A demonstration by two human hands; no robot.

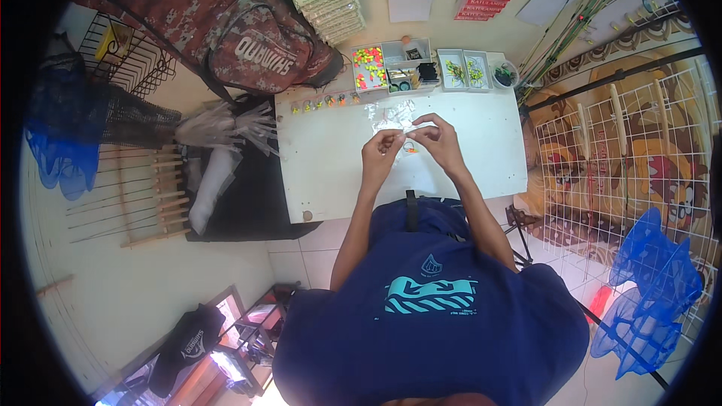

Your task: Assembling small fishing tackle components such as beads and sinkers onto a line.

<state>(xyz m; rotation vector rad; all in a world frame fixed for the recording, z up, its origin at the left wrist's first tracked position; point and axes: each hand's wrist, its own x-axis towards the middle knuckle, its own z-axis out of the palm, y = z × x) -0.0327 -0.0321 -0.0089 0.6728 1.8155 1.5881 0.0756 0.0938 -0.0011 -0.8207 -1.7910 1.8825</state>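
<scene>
Seen from above, a person in a dark blue shirt (432, 316) stands at a white table (331, 173). The left hand (381, 152) and right hand (438, 139) meet above the middle of the table, fingertips pinched together on something very small, too fine to identify; a small orange piece (410, 148) shows just beneath the point where the fingers meet. Both hands are nearly closed in a pinch, the remaining fingers of the right hand loosely curled. Clear plastic packets (395, 114) lie on the table just beyond the hands. Along the far edge sit a compartment box of bright yellow and pink pieces (369, 68), a second divided box (410, 66), and two trays with green items (465, 71). A row of small lures (320, 104) lies at the far left of the table. A camouflage bag (256, 49) rests to the left.
</scene>
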